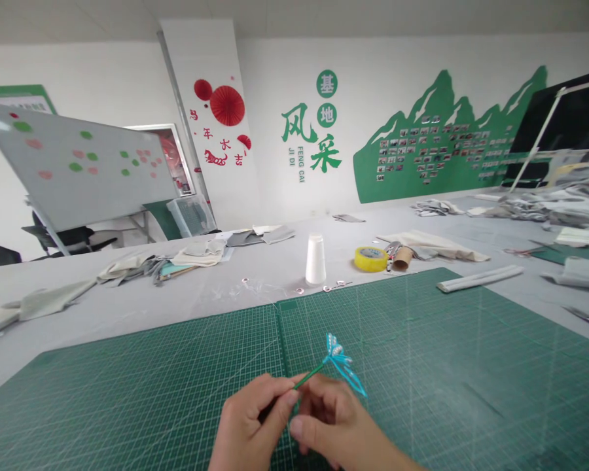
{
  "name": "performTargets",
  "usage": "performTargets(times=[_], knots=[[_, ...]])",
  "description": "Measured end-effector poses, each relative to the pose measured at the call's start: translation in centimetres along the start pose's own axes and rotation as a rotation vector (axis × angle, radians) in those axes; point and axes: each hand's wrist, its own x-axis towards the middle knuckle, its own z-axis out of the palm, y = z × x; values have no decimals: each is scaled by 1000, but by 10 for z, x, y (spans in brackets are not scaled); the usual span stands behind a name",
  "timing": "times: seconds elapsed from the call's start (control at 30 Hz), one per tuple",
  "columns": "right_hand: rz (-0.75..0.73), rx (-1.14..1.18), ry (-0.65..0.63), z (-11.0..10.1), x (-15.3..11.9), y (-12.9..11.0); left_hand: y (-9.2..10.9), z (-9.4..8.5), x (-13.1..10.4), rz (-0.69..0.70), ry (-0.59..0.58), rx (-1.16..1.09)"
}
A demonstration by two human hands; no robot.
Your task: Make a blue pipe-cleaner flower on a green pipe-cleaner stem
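A small blue flower-like ornament (341,358) with white bead-like dots and long looped petals sits on a thin green stem (310,375). My left hand (258,415) is closed, pinching the lower end of that stem between thumb and forefinger. Beside it, my right hand (336,415) has its fingers curled, the forefinger close behind the stem. Whether this hand touches the stem, or has something thin in its fingers, I cannot make out. Both hands are above the green cutting mats (177,379).
Beyond the mats stand a white cone of thread (316,260), a roll of yellow tape (370,259) and a cardboard tube (402,258). Folded cloth strips (481,279) lie at the right. Cloth pieces (201,252) are heaped left, and scissors (586,318) rest near the right edge.
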Motion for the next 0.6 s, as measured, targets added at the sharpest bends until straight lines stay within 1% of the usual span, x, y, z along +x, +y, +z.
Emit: performTargets(times=[0.1,0.17,0.23,0.33,0.43,0.5,0.6], knots=[[20,39,88,-1,0,-3,-2,0,0,-41,32,-16],[99,138,140,-1,0,-3,-2,0,1,-64,49,-12],[171,236,157,-1,1,0,-3,0,2,-78,60,-18],[220,318,144,-2,2,6,-6,1,1,-83,45,-60],[248,344,113,-4,2,7,-14,3,-2,-103,-2,-136],[243,344,105,-7,2,5,-20,4,-5,-128,-43,-185],[244,294,36,-14,4,6,-29,4,-10,-132,-134,-216]])
